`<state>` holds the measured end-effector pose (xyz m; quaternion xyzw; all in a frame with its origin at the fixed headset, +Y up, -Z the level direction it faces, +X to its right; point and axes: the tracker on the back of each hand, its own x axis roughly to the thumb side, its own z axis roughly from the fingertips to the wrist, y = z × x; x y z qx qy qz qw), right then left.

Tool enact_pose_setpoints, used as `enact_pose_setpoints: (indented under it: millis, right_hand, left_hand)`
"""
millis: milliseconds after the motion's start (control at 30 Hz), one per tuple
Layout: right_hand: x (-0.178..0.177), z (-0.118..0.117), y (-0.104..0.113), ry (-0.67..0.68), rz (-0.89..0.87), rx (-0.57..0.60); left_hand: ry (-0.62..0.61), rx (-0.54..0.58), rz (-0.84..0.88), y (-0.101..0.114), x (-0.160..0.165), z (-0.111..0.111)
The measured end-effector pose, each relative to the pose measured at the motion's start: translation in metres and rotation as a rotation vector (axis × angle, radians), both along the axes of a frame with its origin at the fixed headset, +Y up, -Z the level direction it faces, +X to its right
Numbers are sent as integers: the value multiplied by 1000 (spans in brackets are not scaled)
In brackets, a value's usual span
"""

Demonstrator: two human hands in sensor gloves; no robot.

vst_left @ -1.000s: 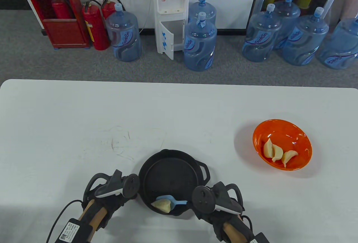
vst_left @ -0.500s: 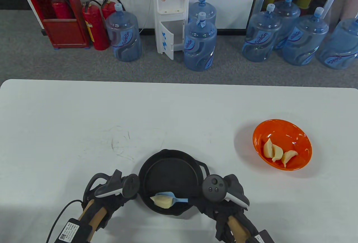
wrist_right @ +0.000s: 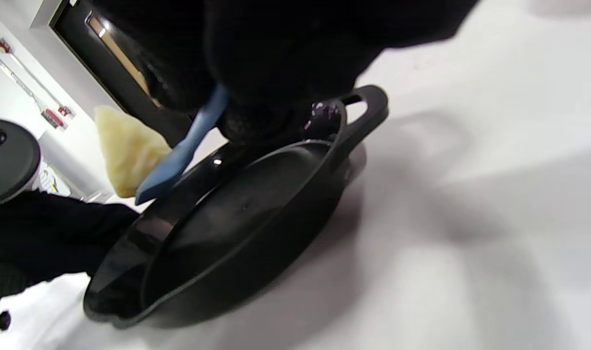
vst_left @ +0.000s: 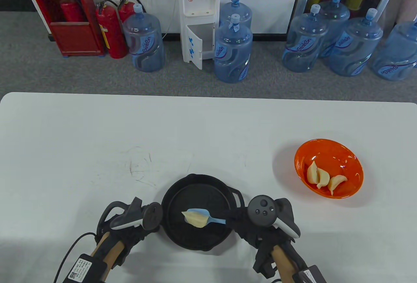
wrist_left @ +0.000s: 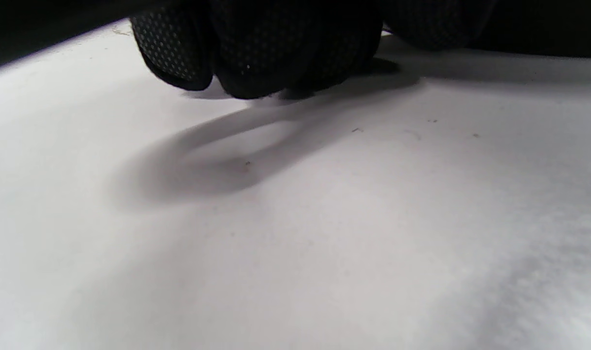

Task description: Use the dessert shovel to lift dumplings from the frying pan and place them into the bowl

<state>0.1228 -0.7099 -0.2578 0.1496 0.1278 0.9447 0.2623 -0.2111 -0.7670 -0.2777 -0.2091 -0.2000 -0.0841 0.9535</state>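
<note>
Seen from above: a white table [vst_left: 208,126] with a black cast-iron frying pan [vst_left: 202,195] near the front edge and an orange bowl [vst_left: 329,152] well apart to the right.

Right hand [vst_left: 251,231] wrapped round the handle of a small blue dessert shovel [vst_left: 215,220], blade reaching out over the middle of the pan. One pale dumpling [vst_left: 196,219] riding on the blade, raised clear of the pan floor, as the right wrist view confirms: dumpling [wrist_right: 125,150] and shovel [wrist_right: 178,155] above the rim, pan [wrist_right: 237,218] bare beneath. Blade kept roughly level, probably so that the load does not slide off on the way to the bowl.

Left hand [vst_left: 130,227] planted on the table just beside the pan's left rim, likely to steady it; in the left wrist view, gloved fingers [wrist_left: 256,53] bunched against the tabletop, but no telling whether curled tight or gripping anything.

Counted: one pan, one shovel, one bowl; four dumplings in all, one on the shovel and three dumplings in the bowl [vst_left: 322,177]. None left lying in the pan, so likely the last trip.
</note>
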Motion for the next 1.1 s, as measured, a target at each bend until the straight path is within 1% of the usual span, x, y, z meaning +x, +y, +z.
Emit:
enact_pose_setpoints:
  millis: [167, 300, 567, 733, 1100]
  right_hand:
    - [9, -5, 4, -48, -47, -7]
    - [17, -10, 7, -78, -45, -3]
    - [40, -19, 24, -154, -53, 24]
    - [61, -26, 33, -232, -81, 35]
    - [123, -38, 43, -441, -175, 52]
  left_hand:
    - [0, 0, 0, 0, 0, 0]
    - [0, 0, 0, 0, 0, 0]
    - [-1, -6, -1, 0, 0, 0]
    - [0, -7, -3, 0, 0, 0]
    - [2, -8, 0, 0, 0, 0]
